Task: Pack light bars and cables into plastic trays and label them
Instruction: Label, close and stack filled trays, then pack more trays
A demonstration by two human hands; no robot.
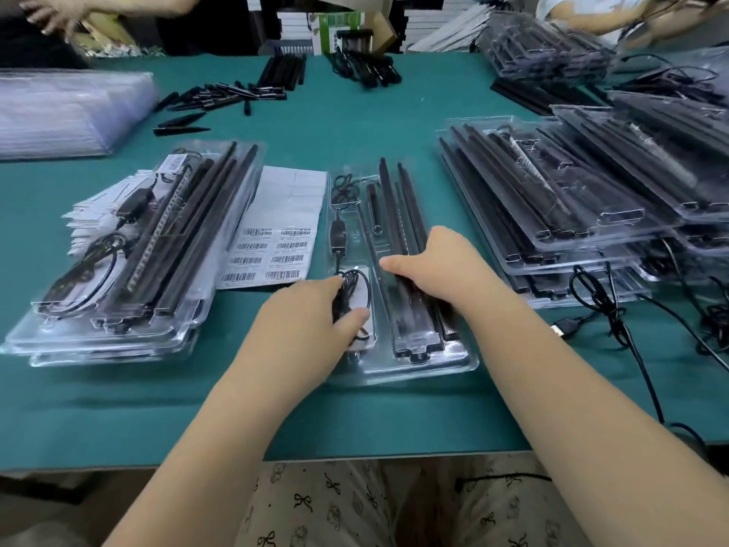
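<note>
The green surface (355, 124) carries the whole job, and the clear plastic tray (398, 369) in front of the person serves as the landmark. To the right of that tray rises the biggest heap, the filled trays (560, 207) stacked several deep, each with dark bars inside; whether they carry labels cannot be told from here. Left of the tray stands a smaller stack of packed trays (130, 270), the top one holding bars, a coiled cable and a barcode label near its far end, so these look finished. Far left beyond the tray lies a pile of unused clear trays (67, 112), which suggests much packing is left. Past the far end of the tray, loose black parts (221, 96) wait on the surface. Just left of the tray lies the label sheet (276, 234), its far rows already peeled bare and barcodes left only on the near rows.

In the tray itself the light bars (398, 215) already sit in their channels. The right hand (438, 266) presses flat on them, fingers straight. The left hand (311, 313) has its fingers curled round the coiled cable (355, 286), tucking it into the tray's near-left pocket. Likely this tray still needs its cable seated and a label.
</note>
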